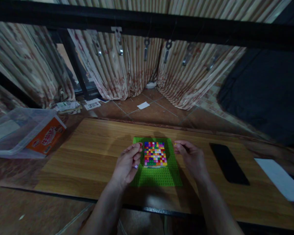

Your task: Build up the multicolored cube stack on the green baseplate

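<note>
A green studded baseplate (156, 180) lies on the wooden table. On it sits a square block of small multicoloured toy bricks (155, 154), in pink, white, yellow, red, blue, green and orange. My left hand (127, 163) is at the plate's left side, its thumb and finger pinched on a small red brick (140, 144). A bit of purple (136, 166) shows by its curled lower fingers. Just right of the plate, my right hand (191, 158) pinches what looks like a tiny yellow brick (175, 143). Both hands are apart from the block.
A black phone-like slab (229, 163) and a white sheet (280, 179) lie on the table (88, 156) at right. A clear plastic bin (19, 130) with an orange label stands at left. Beyond the table are papers (68, 106) on the floor, striped curtains (110, 68) and a dark horizontal bar (147, 21).
</note>
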### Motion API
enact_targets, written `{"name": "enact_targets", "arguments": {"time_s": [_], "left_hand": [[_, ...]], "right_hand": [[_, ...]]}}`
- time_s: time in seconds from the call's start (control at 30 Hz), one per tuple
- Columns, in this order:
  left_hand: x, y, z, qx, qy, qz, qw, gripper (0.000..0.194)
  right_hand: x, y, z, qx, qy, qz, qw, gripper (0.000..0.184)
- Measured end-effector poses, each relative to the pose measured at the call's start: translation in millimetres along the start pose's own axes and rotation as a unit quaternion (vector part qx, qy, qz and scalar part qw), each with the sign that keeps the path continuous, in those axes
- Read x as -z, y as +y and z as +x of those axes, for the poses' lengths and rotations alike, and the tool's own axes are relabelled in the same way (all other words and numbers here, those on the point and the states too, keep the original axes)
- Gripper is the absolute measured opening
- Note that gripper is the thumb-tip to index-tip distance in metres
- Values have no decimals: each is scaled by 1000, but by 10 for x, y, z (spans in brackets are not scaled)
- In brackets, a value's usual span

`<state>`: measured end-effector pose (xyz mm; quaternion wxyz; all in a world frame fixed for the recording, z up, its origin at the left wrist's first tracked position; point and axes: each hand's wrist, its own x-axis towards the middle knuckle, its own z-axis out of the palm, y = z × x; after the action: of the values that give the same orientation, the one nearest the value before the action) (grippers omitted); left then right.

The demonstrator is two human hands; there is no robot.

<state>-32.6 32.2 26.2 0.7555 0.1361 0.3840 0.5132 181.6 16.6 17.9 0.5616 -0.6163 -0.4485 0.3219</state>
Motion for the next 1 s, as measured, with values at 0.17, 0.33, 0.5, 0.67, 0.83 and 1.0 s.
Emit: {"name": "enact_targets", "arguments": {"time_s": [0.17, 0.33, 0.5, 0.67, 0.83, 1.0], "left_hand": [[-9, -31, 15, -8, 1, 9, 1000, 22], [-12, -33, 13, -12, 7, 18, 1000, 24], [-28, -51, -7, -3, 10, 25, 1000, 25], [-51, -85, -15, -6, 16, 28, 999, 28], [-51, -101, -17, -9, 16, 34, 999, 29], [-56, -103, -31, -15, 18, 36, 999, 29]], "right_hand": [[-134, 93, -49, -41, -47, 36, 997, 20], [-216, 114, -48, -7, -58, -5, 998, 16], [-250, 104, -25, 2, -50, -17, 999, 13], [-291, 116, 2, -27, -41, 33, 998, 14], [-318, 115, 33, -83, -39, 132, 987, 24], [-323, 125, 46, -135, -87, 199, 967, 27]]}}
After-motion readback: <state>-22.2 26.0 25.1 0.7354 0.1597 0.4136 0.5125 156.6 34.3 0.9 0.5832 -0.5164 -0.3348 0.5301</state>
